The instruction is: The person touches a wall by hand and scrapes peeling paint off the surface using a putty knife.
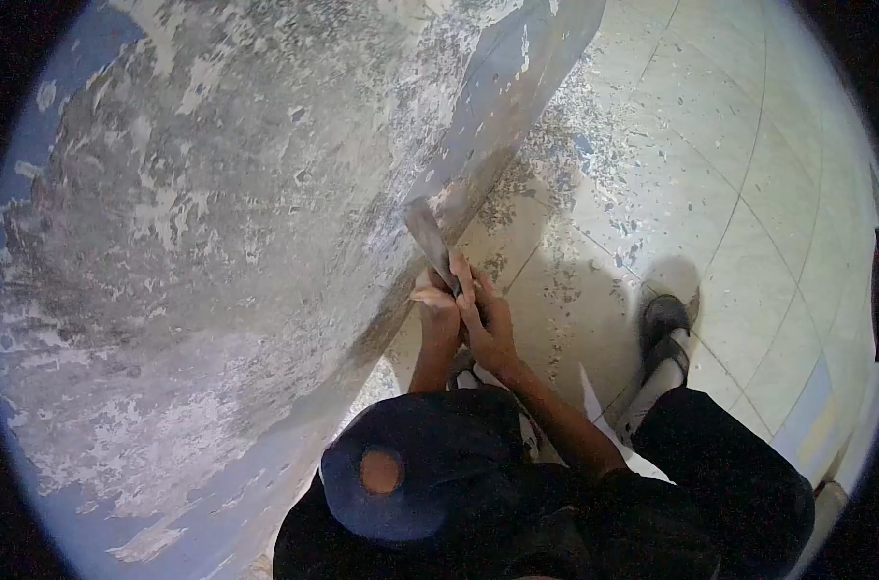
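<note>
A flat, grey metal scraper (426,232) slants up and to the left, its wide end over the lower part of the wall (236,193), close to the floor edge. My right hand (485,314) is closed round the scraper's lower end. Beside it, my left hand (439,298) is also closed at that end, with the fingers of both hands close together. The handle is mostly hidden by the hands. Whether the blade touches the wall I cannot tell. Around it, the wall shows bare grey plaster with whitish patches and leftover blue paint (488,68).
Paint flakes (584,145) lie scattered over the pale tiled floor (729,116), thickest along the wall's foot. My shoe (665,324) stands on the tiles at right. Dark-blue cloth with a round hole (381,471) fills the lower middle.
</note>
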{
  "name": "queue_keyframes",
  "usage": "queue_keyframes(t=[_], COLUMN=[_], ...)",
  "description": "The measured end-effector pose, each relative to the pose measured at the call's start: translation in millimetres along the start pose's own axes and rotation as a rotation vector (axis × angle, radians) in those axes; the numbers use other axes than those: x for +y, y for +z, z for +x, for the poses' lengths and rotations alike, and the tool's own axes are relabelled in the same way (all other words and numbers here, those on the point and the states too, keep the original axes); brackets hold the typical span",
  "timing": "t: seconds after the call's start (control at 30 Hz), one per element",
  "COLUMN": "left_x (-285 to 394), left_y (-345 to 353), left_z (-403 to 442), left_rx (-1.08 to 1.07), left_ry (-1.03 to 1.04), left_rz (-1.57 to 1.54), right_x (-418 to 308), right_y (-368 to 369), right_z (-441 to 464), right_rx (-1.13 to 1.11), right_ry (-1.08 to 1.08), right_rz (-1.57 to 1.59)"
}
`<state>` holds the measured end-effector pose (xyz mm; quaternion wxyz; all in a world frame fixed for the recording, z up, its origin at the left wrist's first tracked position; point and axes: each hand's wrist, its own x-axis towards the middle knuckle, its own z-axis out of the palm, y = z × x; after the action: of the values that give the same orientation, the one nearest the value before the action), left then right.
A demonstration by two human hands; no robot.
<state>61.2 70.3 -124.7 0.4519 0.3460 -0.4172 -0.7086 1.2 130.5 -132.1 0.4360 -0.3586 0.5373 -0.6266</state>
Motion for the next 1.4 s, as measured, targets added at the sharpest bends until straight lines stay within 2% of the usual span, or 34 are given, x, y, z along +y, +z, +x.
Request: queue_keyframes(t=[0.03, 0.1, 0.13, 0.17, 0.23, 0.27, 0.37, 0.43, 0.5, 0.57, 0.6, 0.63, 0.67, 0.7, 0.73, 0.77, 0.8, 0.83, 0.87, 0.9, 0.93, 0.97, 1.03, 1.07, 1.13, 1.2, 1.23, 1.3, 1.33, 1.4], left_x=[1.9, 4.3, 1.5, 8.1, 20.7, 21.6, 30.0, 50.5, 75.3, 83.5, 81.9, 78.0, 73.0, 65.4, 53.7, 39.0, 16.2, -2.3, -8.2, -14.2, -14.8, -12.6, 8.4, 11.0, 38.0, 54.8, 63.6, 80.1, 80.2, 62.9], left_y=[-3.7, -15.4, -27.7, -28.1, -27.9, -28.7, -29.7, 34.7, 58.9, 75.1, 75.9, 74.0, 70.8, 64.8, 54.2, 40.3, 19.0, 1.6, -3.7, -7.9, -6.1, -7.6, -6.3, -16.4, 29.8, 41.7, 51.5, 68.7, 67.3, 52.2], left_z=[-8.6, -22.5, -28.3, -31.7, -40.8, -38.2, -25.8, 5.1, 28.4, 51.4, 55.5, 58.2, 60.0, 57.3, 48.4, 37.7, 25.6, 12.7, -1.1, -14.9, -21.1, -23.7, -18.6, -8.5, 20.8, 36.4, 41.4, 48.8, 49.9, 39.0], left_rx=[-0.003, 0.211, 0.053, 0.051, 0.088, -0.027, -0.111, 0.673, 0.354, 0.157, 0.16, 0.075, -0.013, -0.017, -0.011, -0.002, 0.14, 0.28, 0.281, 0.383, 0.486, 0.492, 0.391, 0.091, 0.524, 0.119, 0.11, -0.047, -0.057, -0.064], left_ry=[-0.004, -0.24, -0.203, -0.198, -0.278, -0.232, -0.202, -0.388, -0.272, -0.185, -0.182, -0.161, -0.14, -0.136, -0.119, -0.103, -0.142, -0.181, -0.185, -0.226, -0.262, -0.265, -0.24, -0.16, -0.321, -0.102, -0.105, -0.085, -0.115, -0.088], left_rz=[0.015, -0.22, -0.391, -0.385, -0.409, -0.443, -0.446, -0.092, -0.097, -0.093, -0.095, -0.13, -0.162, -0.16, -0.245, -0.329, -0.186, -0.043, -0.043, -0.242, -0.443, -0.437, -0.183, -0.288, 0.007, -0.167, -0.168, -0.253, -0.177, -0.223], right_x=[0.4, -2.6, -8.2, -1.2, 11.1, 11.1, -12.2, -23.8, -62.8, -70.7, -72.9, -68.8, -56.9, -42.7, -24.3, -2.3, 14.0, 23.2, 28.1, 33.4, 33.4, 31.4, 20.2, 6.8, -21.1, -45.0, -48.3, -54.0, -55.2, -42.8], right_y=[1.6, -0.6, -6.2, -0.2, 16.7, 20.0, 18.3, 13.7, 1.6, -12.8, -18.8, -20.5, -20.0, -19.4, -19.5, -19.0, -17.1, -14.2, -12.1, -12.5, -12.4, -7.5, 1.3, 0.7, -3.0, -6.8, -7.8, -9.3, -11.0, -12.2], right_z=[-7.5, -19.2, -20.0, -23.1, -34.1, -34.0, -25.2, -3.3, 28.3, 54.0, 60.1, 58.9, 56.3, 54.0, 49.3, 40.8, 29.5, 14.6, -0.9, -11.5, -15.9, -21.0, -16.8, -6.1, 16.8, 39.3, 46.1, 55.1, 53.8, 40.3], right_rx=[0.006, -0.196, -0.353, -0.355, -0.189, -0.193, -0.161, -0.062, -0.013, -0.058, -0.1, -0.106, -0.073, -0.036, -0.032, -0.062, -0.091, -0.087, -0.134, -0.183, -0.19, -0.195, -0.185, -0.153, -0.112, -0.047, -0.039, 0.002, 0.024, -0.01], right_ry=[0.002, 0.141, 0.242, 0.236, 0.13, 0.128, 0.236, 0.125, 0.139, 0.192, 0.237, 0.237, 0.129, 0.019, 0.015, -0.141, -0.291, -0.285, -0.048, 0.186, 0.187, 0.181, 0.17, 0.091, 0.017, -0.052, -0.055, -0.085, -0.156, -0.132], right_rz=[0.014, 0.104, 0.036, 0.041, 0.104, 0.104, 0.133, 0.056, 0.186, 0.245, 0.301, 0.3, 0.222, 0.145, 0.148, -0.055, -0.258, -0.256, -0.124, 0.006, 0.003, 0.018, 0.044, 0.018, -0.013, -0.044, -0.046, 0.023, -0.068, -0.119])
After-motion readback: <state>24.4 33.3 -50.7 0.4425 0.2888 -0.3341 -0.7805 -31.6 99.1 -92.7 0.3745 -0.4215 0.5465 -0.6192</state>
